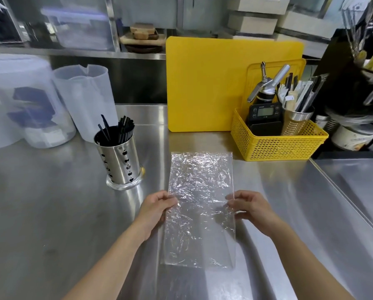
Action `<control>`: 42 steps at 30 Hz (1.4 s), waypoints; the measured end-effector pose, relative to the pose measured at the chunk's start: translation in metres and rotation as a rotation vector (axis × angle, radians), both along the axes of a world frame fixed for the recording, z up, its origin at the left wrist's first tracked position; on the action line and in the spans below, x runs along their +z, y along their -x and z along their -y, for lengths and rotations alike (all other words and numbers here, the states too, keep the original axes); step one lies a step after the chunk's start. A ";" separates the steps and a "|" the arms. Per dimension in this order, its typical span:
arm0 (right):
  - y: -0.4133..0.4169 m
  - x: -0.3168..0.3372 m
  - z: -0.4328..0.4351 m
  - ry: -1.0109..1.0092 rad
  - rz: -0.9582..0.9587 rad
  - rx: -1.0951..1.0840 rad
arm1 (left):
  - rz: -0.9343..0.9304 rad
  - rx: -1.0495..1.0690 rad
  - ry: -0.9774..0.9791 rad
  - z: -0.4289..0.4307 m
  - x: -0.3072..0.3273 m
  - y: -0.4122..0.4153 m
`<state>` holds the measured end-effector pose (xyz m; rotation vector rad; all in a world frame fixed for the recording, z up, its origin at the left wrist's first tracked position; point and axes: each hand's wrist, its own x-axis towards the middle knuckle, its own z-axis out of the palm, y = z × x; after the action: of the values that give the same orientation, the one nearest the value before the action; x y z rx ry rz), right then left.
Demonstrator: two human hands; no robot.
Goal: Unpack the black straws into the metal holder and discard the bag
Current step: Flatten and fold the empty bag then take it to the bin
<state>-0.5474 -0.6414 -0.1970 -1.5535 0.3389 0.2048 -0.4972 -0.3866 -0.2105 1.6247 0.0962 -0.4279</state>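
A crinkled clear plastic bag is stretched flat above the steel counter, with nothing visible inside it. My left hand pinches its left edge and my right hand pinches its right edge, both about halfway along the bag. The metal holder, a perforated steel cylinder on a clear base, stands upright to the left of the bag. Black straws stick out of its top, most bunched to the right, two leaning left.
A yellow basket with a scale, dispenser and utensil cup sits right of the bag, before a yellow cutting board. Translucent plastic tubs stand at the back left. A counter seam and lower steel surface lie to the right.
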 end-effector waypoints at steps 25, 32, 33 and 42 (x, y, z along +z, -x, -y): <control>0.011 -0.024 -0.010 -0.067 0.088 -0.025 | -0.081 -0.016 0.273 -0.031 -0.012 0.013; 0.009 -0.017 -0.029 -0.119 0.163 -0.036 | -0.069 -0.124 0.182 -0.035 -0.006 0.017; 0.008 -0.019 -0.032 -0.115 0.164 -0.035 | -0.051 -0.123 0.186 -0.036 -0.007 0.018; 0.023 -0.012 -0.071 -0.224 0.010 0.065 | 0.066 0.026 0.274 -0.048 0.003 0.024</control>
<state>-0.5702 -0.5703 -0.2092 -1.3447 0.2493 0.2761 -0.5207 -0.3387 -0.2079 1.3651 0.0082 -0.3511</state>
